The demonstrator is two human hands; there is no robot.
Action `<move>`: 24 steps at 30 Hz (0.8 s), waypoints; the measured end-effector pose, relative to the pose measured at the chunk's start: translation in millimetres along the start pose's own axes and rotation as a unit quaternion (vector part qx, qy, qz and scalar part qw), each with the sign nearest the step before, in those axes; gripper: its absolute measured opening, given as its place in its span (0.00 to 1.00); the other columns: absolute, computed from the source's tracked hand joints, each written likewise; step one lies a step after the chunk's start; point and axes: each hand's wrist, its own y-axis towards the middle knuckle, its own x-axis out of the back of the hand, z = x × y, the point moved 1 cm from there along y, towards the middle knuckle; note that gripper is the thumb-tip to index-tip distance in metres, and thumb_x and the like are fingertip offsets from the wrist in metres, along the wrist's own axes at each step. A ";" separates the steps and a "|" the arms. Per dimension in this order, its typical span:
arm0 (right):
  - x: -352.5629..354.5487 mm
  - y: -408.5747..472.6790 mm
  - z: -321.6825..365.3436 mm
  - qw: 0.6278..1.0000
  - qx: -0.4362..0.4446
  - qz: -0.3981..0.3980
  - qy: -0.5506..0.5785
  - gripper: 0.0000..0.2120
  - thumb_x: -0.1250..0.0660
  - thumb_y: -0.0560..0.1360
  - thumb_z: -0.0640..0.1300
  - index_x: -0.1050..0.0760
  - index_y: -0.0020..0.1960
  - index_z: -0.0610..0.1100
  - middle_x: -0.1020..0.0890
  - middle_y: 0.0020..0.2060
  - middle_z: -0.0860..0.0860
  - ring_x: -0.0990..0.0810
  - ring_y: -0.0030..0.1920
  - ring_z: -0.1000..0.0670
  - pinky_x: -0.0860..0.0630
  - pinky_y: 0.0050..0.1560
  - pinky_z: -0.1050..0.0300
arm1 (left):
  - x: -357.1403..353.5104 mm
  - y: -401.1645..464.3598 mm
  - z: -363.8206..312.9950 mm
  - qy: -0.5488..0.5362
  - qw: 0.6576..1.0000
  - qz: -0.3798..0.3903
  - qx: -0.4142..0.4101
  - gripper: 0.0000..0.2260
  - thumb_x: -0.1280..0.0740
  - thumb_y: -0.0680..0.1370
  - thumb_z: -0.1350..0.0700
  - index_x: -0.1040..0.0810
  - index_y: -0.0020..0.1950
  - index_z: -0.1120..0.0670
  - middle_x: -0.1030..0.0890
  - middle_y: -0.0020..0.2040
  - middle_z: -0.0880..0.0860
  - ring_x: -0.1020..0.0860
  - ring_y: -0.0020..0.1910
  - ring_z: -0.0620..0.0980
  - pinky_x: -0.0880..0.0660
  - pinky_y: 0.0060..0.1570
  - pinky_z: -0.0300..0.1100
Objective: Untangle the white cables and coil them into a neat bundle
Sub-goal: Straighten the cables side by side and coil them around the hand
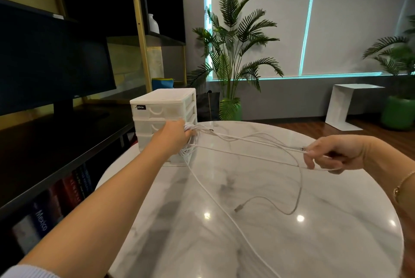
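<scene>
Left hand (pixel 177 133) grips a bunch of white cables (pixel 247 142) before the drawer unit (pixel 164 118) (fingers hidden behind the coil). Right hand (pixel 332 154) pinches taut strands above the marble bench (pixel 314 244); one plug (pixel 238 208) dangles, another strand runs off-frame below.

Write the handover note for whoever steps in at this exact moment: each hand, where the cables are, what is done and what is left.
Left hand: grip closed on a bunched clump of the white cables, held up in front of the white drawer unit.
Right hand: pinches strands pulled out taut from that clump, above the marble table.
Loose lengths sag onto the table; one free plug end lies near the middle, and another strand runs off toward the near edge.
Done: strands stretched apart between the hands.
Left: finish separating the clump, then coil everything into one neat bundle.
</scene>
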 end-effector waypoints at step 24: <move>22.8 4.6 -35.2 0.857 -0.334 -0.363 -0.151 0.32 0.30 0.74 0.47 0.39 0.70 0.34 0.21 0.25 0.42 0.29 0.20 0.48 0.22 0.28 0.56 | 21.3 -3.6 16.5 0.056 0.997 -0.046 0.040 0.14 0.42 0.81 0.48 0.30 0.61 0.56 0.23 0.54 0.58 0.27 0.46 0.52 0.29 0.45 0.46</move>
